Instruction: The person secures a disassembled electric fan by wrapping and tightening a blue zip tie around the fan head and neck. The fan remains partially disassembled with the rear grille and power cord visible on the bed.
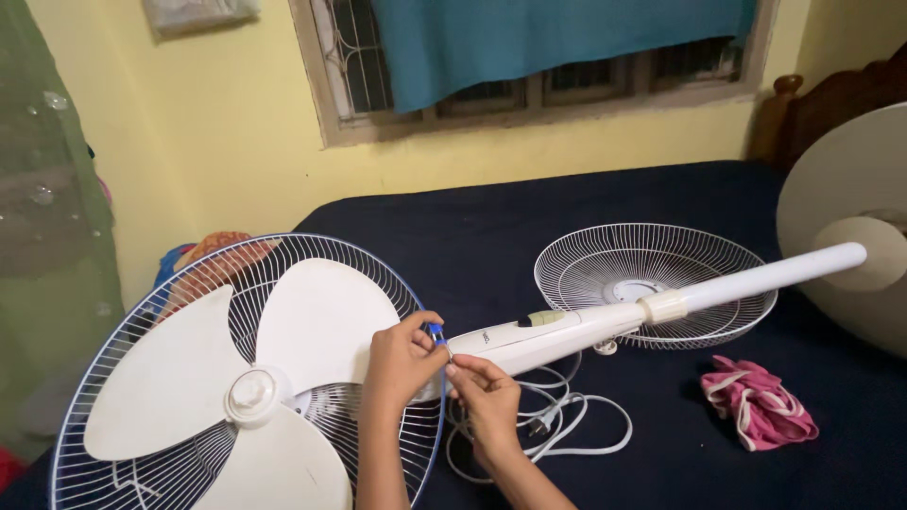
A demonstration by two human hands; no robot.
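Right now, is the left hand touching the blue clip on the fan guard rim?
Touching: head view shows left hand fingertips pinching the blue clip on the fan guard rim.

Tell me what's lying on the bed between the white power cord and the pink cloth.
In the head view, nothing: between the white power cord and the pink cloth only bare dark-blue bedsheet shows. The fan pole passes above that gap.
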